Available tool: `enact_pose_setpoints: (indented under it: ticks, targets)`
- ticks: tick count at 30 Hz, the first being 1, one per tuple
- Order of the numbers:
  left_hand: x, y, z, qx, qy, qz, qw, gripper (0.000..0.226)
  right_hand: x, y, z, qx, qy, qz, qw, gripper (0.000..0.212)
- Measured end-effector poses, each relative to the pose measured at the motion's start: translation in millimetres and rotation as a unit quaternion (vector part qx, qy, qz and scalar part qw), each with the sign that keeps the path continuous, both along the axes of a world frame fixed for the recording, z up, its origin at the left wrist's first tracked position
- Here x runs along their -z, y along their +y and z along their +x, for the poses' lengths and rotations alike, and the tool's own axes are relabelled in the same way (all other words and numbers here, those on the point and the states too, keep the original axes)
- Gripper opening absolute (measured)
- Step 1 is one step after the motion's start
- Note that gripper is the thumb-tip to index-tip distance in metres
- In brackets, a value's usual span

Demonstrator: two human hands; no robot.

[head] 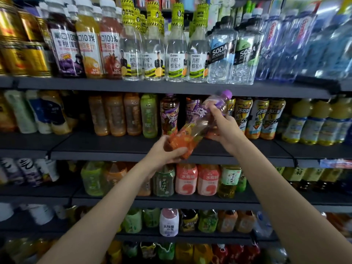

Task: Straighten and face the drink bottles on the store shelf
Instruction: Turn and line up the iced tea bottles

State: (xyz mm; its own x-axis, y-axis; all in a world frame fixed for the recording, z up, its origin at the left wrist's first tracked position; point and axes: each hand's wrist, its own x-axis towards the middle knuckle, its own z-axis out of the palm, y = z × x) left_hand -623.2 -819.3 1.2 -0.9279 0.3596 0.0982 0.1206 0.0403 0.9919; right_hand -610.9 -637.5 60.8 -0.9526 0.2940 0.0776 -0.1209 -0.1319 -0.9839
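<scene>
Both hands hold one purple-capped bottle [198,122] tilted in the air just in front of the second shelf [118,143]: the left hand [163,154] curls round its orange base, the right hand [223,128] grips its upper body, cap pointing up and right. Behind it stand upright iced-tea bottles [169,115]; above, soda bottles [222,54].

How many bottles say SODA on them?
2. Both stand on the top shelf, side by side: one SODA bottle with a blue label, and right of it one with a green label. More may hide behind them.
</scene>
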Motion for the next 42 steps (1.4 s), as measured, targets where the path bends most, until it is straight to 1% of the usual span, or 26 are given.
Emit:
enact_pose_setpoints:
  ticks: [2,3,5,6,7,8,9,10,11,12,13,15,18,20,22,24,26,28,29,31,33,35,37,38,40,42]
  targets:
    - [-2,1,-4,-0.106,0.156,-0.104,0.977,0.063,6,-1,4,-0.009,-0.026,-0.029,0.999,0.044]
    - [-3,-1,-6,-0.128,0.216,-0.137,0.958,0.066,10,-1,5,-0.013,-0.029,-0.056,0.998,0.047]
    - [-6,-4,-8,-0.132,0.285,-0.176,0.933,0.072,15,-1,8,-0.016,-0.025,-0.108,0.994,0.048]
    - [-7,-5,-9,-0.125,0.292,-0.183,0.930,0.073,16,0,8,-0.017,-0.023,-0.129,0.991,0.046]
    - [-8,-6,-10,-0.109,0.268,-0.172,0.942,0.069,17,0,9,-0.017,-0.019,-0.148,0.989,0.043]
    - [-10,-6,-10,-0.083,0.209,-0.136,0.965,0.062,17,1,8,-0.015,-0.012,-0.158,0.987,0.038]
    - [-13,-7,-9,-0.048,0.114,-0.068,0.990,0.052,16,2,8,-0.010,-0.005,-0.160,0.987,0.033]
    - [-16,-8,-7,-0.007,0.000,0.010,1.000,0.044,15,3,8,-0.008,0.002,-0.158,0.987,0.030]
    - [-18,-9,-7,0.028,-0.100,0.070,0.992,0.039,14,4,8,-0.010,0.009,-0.156,0.988,0.030]
    - [-18,-10,-7,0.054,-0.157,0.105,0.981,0.038,13,5,8,-0.016,0.015,-0.156,0.988,0.031]
    - [-18,-11,-7,0.068,-0.178,0.120,0.974,0.037,11,6,8,-0.024,0.022,-0.157,0.987,0.031]
    - [-19,-10,-7,0.066,-0.168,0.136,0.974,0.033,9,7,7,-0.038,0.036,-0.161,0.986,0.032]
    - [-20,-7,-9,0.029,-0.108,0.137,0.984,0.025,9,8,5,-0.051,0.030,-0.158,0.986,0.042]
    - [-18,-9,-13,-0.005,-0.036,0.111,0.993,0.042,9,8,6,-0.051,-0.005,-0.139,0.989,0.047]
    - [-17,-13,-15,-0.046,0.057,0.052,0.996,0.060,10,7,6,-0.050,-0.029,-0.153,0.987,0.054]
    - [-19,-16,-16,-0.066,0.140,0.003,0.988,0.060,12,4,6,-0.046,-0.032,-0.193,0.980,0.057]
    - [-21,-17,-16,-0.059,0.189,-0.021,0.980,0.058,15,1,6,-0.038,-0.028,-0.221,0.974,0.060]
    - [-21,-18,-16,-0.043,0.192,-0.023,0.980,0.057,17,0,4,-0.038,-0.018,-0.231,0.972,0.060]
    - [-21,-19,-16,-0.027,0.170,-0.003,0.985,0.054,18,0,3,-0.039,-0.011,-0.236,0.971,0.060]
    - [-24,-18,-15,0.007,0.071,0.081,0.994,0.046,18,0,2,-0.045,0.005,-0.245,0.969,0.062]
    - [-29,-19,-13,0.036,-0.034,0.148,0.988,0.044,18,2,1,-0.057,0.019,-0.238,0.969,0.062]
    - [-28,-21,-14,0.051,-0.065,0.171,0.982,0.053,17,3,3,-0.084,0.032,-0.226,0.970,0.065]
    - [-23,-23,-15,0.050,-0.036,0.169,0.984,0.060,13,5,5,-0.108,0.033,-0.209,0.971,0.064]
    - [-20,-25,-14,0.038,-0.001,0.147,0.988,0.060,12,6,6,-0.112,0.024,-0.197,0.974,0.061]
    - [-14,-26,-15,0.004,0.097,0.064,0.993,0.060,10,7,7,-0.096,-0.003,-0.177,0.979,0.047]
    - [-8,-25,-18,-0.002,0.182,-0.014,0.983,0.061,16,6,7,-0.071,-0.007,-0.173,0.982,0.045]
